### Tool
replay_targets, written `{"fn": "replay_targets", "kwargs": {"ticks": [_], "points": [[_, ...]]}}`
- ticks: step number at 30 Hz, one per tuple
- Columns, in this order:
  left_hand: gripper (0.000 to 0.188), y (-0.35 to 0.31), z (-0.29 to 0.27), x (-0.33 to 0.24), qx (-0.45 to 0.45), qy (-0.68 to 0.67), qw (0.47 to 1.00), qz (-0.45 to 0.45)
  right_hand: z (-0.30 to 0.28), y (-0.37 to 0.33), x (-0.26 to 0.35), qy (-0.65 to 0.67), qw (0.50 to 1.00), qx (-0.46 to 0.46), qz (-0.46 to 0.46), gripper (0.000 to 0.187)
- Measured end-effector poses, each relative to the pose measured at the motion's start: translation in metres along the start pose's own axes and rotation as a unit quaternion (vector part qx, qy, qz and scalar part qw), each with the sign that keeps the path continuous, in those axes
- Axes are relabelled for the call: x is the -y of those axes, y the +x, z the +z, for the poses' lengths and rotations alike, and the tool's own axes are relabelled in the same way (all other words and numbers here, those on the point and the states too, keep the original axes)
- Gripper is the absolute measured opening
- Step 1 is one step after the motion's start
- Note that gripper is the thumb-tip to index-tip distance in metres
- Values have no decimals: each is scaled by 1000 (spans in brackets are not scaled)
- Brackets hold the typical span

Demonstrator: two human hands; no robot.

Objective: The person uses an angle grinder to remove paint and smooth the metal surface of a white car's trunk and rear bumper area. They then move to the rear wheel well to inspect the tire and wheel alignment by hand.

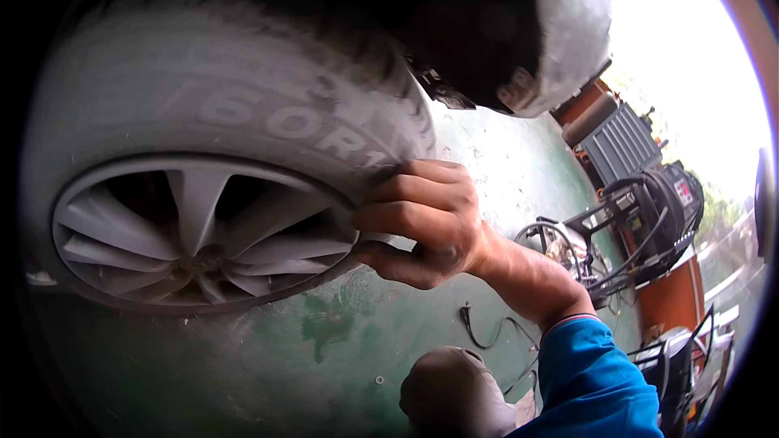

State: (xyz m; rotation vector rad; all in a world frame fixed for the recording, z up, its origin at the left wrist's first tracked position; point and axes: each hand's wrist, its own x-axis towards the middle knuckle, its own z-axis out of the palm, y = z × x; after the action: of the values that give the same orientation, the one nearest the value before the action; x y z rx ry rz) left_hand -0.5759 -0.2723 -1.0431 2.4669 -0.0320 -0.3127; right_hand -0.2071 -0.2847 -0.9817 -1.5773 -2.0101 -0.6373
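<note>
A car wheel fills the left side of the head view: a dusty dark tyre with pale raised lettering, around a silver multi-spoke rim. At the rim's right edge is my right hand, its arm in a blue sleeve coming from the lower right. The fingers are curled and the thumb bends in below them, tips against the place where rim meets tyre. Whatever they pinch there is hidden behind the fingers. My left hand is out of view.
Above the tyre hangs dark and pale bodywork. On the green floor lie a black cable and a small ring. A blurred grey rounded shape sits at the bottom. Black wheeled equipment and a grey ribbed case stand at right.
</note>
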Motion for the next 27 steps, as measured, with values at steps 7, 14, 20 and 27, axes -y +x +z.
{"fn": "replay_targets", "kwargs": {"ticks": [7,14,20,27], "points": [[52,-3,15,33,-79,48,994,62,20,0,1,-83,996,-23,-13,30],[37,-5,24,61,-206,109,971,56,33,-7,-1,-153,987,-50,-21,36],[41,-5,31,66,-210,104,969,81,27,-7,-1,-163,986,-43,-21,34],[53,-7,-12,60,-36,-42,998,-26,33,9,-1,-140,988,-3,-59,35]]}}
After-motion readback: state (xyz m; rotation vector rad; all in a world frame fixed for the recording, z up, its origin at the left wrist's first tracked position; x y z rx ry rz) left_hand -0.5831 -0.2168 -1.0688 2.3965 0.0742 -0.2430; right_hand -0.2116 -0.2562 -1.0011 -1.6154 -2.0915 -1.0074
